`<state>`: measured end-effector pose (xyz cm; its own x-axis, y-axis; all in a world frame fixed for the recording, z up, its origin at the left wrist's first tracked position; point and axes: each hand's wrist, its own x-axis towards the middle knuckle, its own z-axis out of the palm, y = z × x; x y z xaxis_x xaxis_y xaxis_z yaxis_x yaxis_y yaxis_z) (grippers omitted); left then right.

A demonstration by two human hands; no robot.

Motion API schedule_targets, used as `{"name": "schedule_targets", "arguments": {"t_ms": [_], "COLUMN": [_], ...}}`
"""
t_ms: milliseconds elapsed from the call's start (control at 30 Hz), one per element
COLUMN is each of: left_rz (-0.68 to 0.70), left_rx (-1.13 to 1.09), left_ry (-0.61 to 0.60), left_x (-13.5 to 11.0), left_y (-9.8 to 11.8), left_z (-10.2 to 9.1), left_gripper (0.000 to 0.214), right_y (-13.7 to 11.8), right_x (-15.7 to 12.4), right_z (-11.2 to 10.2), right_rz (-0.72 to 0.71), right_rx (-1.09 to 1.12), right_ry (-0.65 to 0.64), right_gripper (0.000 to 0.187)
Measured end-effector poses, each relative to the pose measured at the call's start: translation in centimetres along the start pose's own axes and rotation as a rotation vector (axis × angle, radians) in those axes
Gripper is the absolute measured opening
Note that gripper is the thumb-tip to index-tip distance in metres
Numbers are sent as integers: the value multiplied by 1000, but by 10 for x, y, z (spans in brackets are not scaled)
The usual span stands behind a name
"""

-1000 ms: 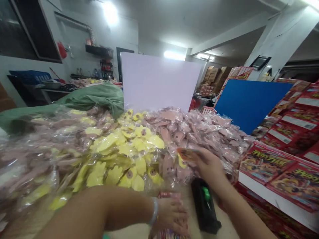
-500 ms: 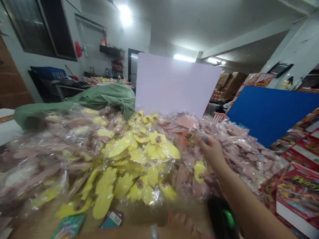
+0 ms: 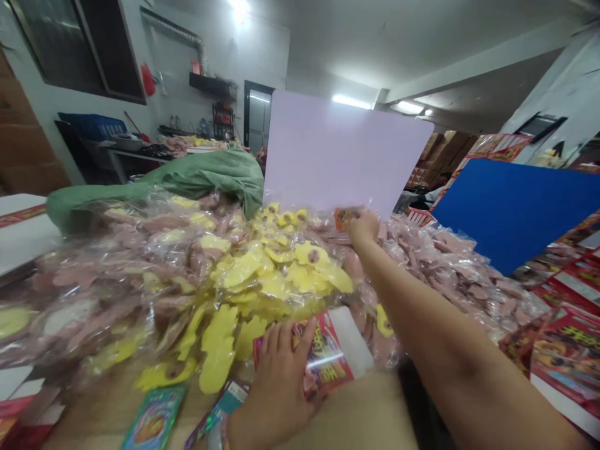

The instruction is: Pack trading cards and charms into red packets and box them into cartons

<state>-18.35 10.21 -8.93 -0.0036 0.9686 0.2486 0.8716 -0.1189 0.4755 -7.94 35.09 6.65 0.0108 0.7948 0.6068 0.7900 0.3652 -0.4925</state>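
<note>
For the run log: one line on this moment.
left hand: on red printed packet | right hand: holding small orange card | nearby: bagged pink and yellow pieces

Our left hand [image 3: 276, 394] and our right hand [image 3: 362, 226] are bare, and our right forearm [image 3: 445, 325] is bare too, long and slim, narrowing toward the wrist. The left hand's fingers [image 3: 285, 340] are slender; the right hand is too blurred for detail.

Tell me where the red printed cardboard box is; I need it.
In the head view, the box lies bottom centre, under the left hand, against the pile of plastic-wrapped yellow and pink packets.
</note>
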Motion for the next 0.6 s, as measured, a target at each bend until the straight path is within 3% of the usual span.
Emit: {"name": "schedule_targets", "arguments": {"t_ms": [100, 167, 233, 300, 367, 467, 533, 600], "left_rz": [-14, 2, 40, 93, 149, 192, 209, 220], "left_rx": [72, 93, 102, 114, 130, 169, 202, 218], "left_ry": [138, 177, 206, 235, 254, 254, 251, 241], "left_x": [-12, -19, -26, -33, -40, -51, -58, -65], "left_y": [-7, -4, 6, 19, 32, 49, 57, 64], "left_z": [0, 0, 0, 0, -1, -3, -3, -2], "left_gripper": [78, 80, 84, 84, 82, 78, 76, 73], "right_y": [9, 26, 48, 67, 81, 84, 77, 67], "right_x": [-59, -115, -170, -209, -229, -236, -240, -246], "right_z": [-59, -99, -128, -145, -154, -163, -167, -169], "right_rz": [36, 125, 278, 369, 336, 168, 61, 25], "right_rx": [124, 561, 671, 599, 444, 225, 199, 303], "right_ry": [20, -245, -459, -507, -425, -322, -382, -586], "right_gripper": [27, 32, 32, 31, 32, 28, 25, 27]}}
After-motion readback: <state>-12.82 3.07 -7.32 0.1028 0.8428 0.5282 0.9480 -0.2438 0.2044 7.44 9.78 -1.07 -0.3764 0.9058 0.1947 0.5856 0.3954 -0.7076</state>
